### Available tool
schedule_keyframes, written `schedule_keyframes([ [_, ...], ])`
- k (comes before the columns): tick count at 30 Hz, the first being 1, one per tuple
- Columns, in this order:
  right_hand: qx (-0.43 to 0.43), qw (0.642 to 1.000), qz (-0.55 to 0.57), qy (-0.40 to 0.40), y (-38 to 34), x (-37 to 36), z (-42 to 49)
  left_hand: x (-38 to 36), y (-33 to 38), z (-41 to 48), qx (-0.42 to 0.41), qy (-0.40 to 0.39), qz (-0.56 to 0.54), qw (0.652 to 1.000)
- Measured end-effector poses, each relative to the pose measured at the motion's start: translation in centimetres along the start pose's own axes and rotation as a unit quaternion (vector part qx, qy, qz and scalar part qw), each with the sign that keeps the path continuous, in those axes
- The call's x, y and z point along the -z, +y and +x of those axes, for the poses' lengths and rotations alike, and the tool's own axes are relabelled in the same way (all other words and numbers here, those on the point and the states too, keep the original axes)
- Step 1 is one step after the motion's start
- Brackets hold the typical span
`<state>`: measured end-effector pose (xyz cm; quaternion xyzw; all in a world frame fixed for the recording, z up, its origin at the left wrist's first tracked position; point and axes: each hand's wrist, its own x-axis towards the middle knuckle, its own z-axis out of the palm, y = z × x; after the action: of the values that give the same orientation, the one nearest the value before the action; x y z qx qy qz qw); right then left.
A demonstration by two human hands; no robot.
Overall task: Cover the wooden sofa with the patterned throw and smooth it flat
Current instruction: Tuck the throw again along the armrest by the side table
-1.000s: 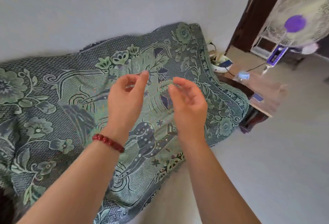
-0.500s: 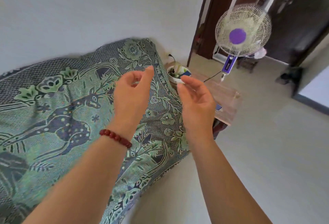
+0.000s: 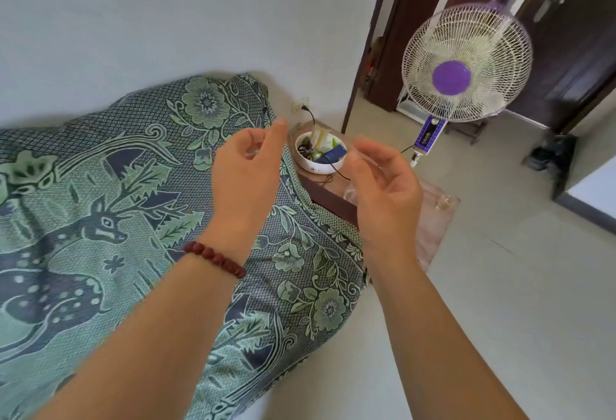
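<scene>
A green and blue patterned throw (image 3: 100,219) with deer and flowers lies spread over the sofa, which it hides completely; it reaches from the left edge to the sofa's right end and hangs down the front. My left hand (image 3: 246,173), with a red bead bracelet at the wrist, is raised above the throw's right part, fingers loosely curled and apart, holding nothing. My right hand (image 3: 383,193) is raised beside it above the throw's right edge and the side table, fingers apart and empty. Neither hand touches the throw.
A low wooden side table (image 3: 333,196) stands at the sofa's right end with a white bowl (image 3: 320,156) of small items and a cable to a wall socket (image 3: 300,106). A standing fan (image 3: 466,66) is beyond it, near dark doors. Pale tiled floor lies to the right.
The view has swung right, so the throw sits further left and the side table and fan are nearer the centre. Both hands stay raised and empty, slightly wider apart.
</scene>
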<state>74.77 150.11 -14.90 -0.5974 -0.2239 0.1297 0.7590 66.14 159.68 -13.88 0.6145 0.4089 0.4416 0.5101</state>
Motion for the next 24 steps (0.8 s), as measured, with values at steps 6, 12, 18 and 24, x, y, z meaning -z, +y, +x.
schedule_keyframes([
  [6, -0.024, 1.0, 0.005, -0.003, 2.8, 0.9, 7.4, -5.5, -0.6, 4.5, 0.004, 0.016, 0.009, 1.0],
  [12, -0.028, 0.998, 0.017, -0.047, 6.1, 2.4, 15.4, -12.1, -2.2, 8.2, 0.052, 0.054, 0.004, 0.997],
  [18, -0.069, 0.99, 0.042, -0.114, 9.4, 3.8, 24.5, -20.3, -4.3, 12.1, 0.075, 0.133, 0.003, 0.988],
  [24, -0.079, 0.977, 0.045, -0.191, 12.7, 4.8, 29.8, -25.2, -7.0, 14.3, 0.068, 0.171, -0.009, 0.983],
])
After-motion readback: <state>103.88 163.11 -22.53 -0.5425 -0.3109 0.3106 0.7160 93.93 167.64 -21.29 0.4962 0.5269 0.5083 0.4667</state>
